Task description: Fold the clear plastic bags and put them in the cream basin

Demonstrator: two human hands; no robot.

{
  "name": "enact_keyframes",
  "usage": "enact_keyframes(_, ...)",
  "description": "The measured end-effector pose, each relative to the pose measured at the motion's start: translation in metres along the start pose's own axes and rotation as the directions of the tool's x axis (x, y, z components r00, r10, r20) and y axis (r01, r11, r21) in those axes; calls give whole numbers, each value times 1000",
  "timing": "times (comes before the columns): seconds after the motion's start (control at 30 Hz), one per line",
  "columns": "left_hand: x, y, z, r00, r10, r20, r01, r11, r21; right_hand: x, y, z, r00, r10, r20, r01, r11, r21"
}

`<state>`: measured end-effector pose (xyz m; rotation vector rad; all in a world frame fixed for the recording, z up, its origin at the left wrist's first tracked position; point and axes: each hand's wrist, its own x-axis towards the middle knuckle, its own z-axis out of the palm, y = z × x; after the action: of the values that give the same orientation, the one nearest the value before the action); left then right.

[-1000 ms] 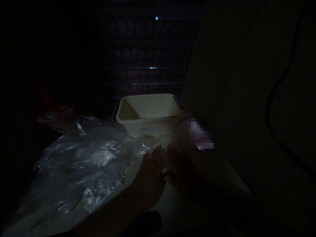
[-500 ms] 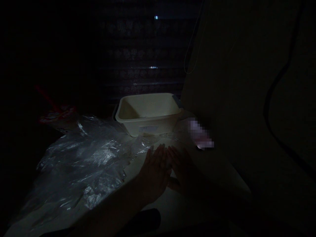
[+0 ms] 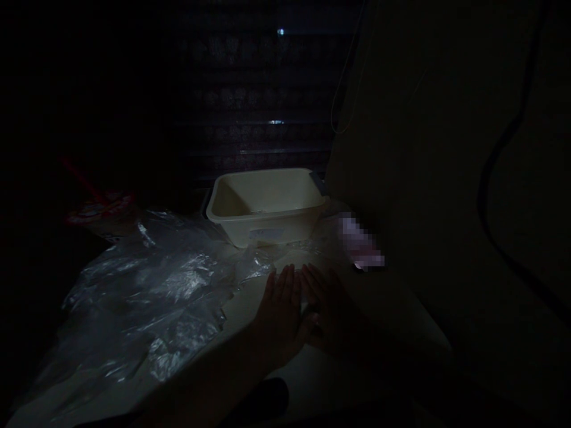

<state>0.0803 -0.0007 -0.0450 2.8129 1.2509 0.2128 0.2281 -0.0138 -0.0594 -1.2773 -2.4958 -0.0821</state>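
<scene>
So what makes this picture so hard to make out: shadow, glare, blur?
Head view: very dim overall, the right hand darker than the left hand; head view: bright glints on the crumpled clear plastic; head view: shadow inside the left end of the pale tub; head view: coarse squares hide detail in a pinkish patch.

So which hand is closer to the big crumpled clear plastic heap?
The left hand; the right hand lies beyond it, farther from the crumpled clear plastic heap.
</scene>
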Motion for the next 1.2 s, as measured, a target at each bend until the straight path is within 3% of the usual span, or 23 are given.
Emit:
enact_keyframes(0.6,-7,-11,0,1000,-24,-7,24,1000,18,-1,-1,-1,1000,26,-13,-26,1000,4)
enact_keyframes(0.9,-11,-17,-3,997,-72,1,71,994,86,-1,-1,-4,994,36,105,-32,999,-38)
enact_keyframes(1.13,-8,-14,-3,996,-91,7,90,988,124,4,20,-10,994,-56,93,55,998,6)
enact_keyframes(1.2,-9,-14,-2,997,-83,1,82,987,135,13,29,-14,996,-29,90,23,998,60)
